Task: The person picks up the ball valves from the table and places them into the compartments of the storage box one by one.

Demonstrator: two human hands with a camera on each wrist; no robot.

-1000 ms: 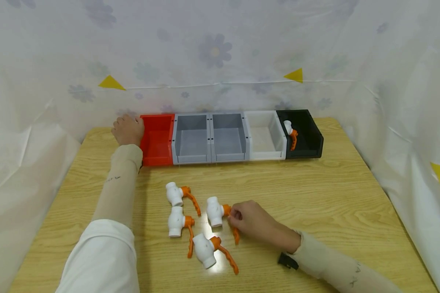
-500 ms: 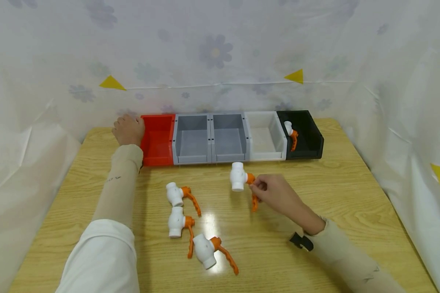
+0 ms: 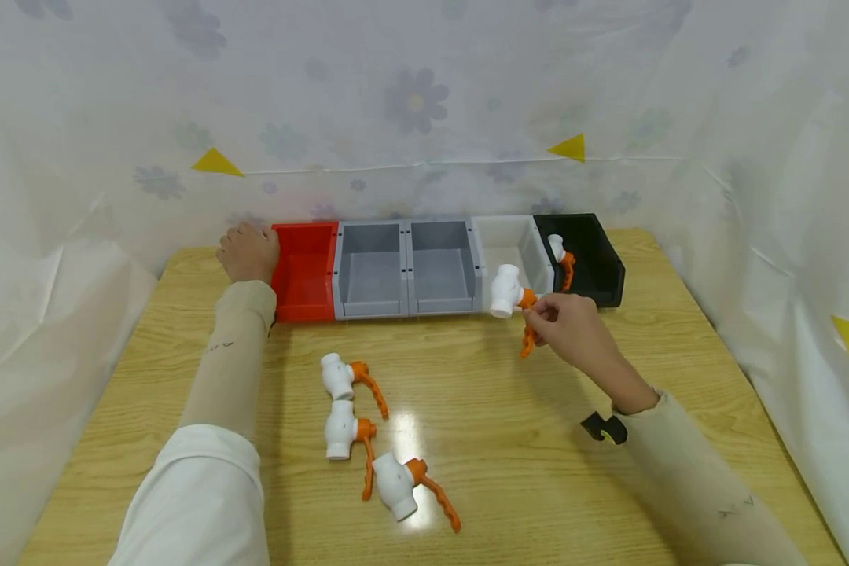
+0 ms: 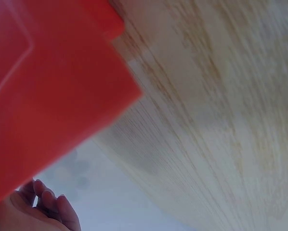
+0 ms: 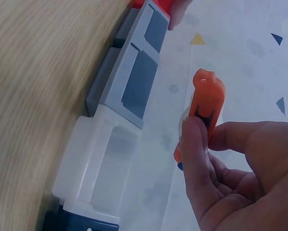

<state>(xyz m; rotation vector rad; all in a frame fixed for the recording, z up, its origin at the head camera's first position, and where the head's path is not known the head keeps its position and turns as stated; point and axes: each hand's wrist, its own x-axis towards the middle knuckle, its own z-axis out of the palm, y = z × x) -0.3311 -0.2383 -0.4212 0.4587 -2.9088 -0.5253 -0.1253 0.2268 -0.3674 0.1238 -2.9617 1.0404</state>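
In the head view my right hand (image 3: 566,324) pinches a white ball valve (image 3: 505,292) by its orange handle (image 3: 528,339), raised in front of the white bin (image 3: 512,300). The right wrist view shows thumb and fingers on the orange handle (image 5: 207,98), which mostly covers the valve body. My left hand (image 3: 248,251) rests at the outer left side of the red bin (image 3: 303,303); its fingers (image 4: 66,211) are loosely bent beneath the red wall (image 4: 62,96) in the left wrist view. Three similar ball valves lie on the table: one (image 3: 337,376), another (image 3: 339,430) and a third (image 3: 395,485).
Two grey bins (image 3: 369,305) stand between the red and white ones, all in one row at the back of the wooden table (image 3: 573,487). The black bin (image 3: 597,275) at the right end holds a ball valve (image 3: 556,246). A flowered sheet (image 3: 417,102) hangs behind.
My right hand has lifted a ball valve from among the others and carried it up and to the right, toward the white bin. My left hand has stayed by the red bin.
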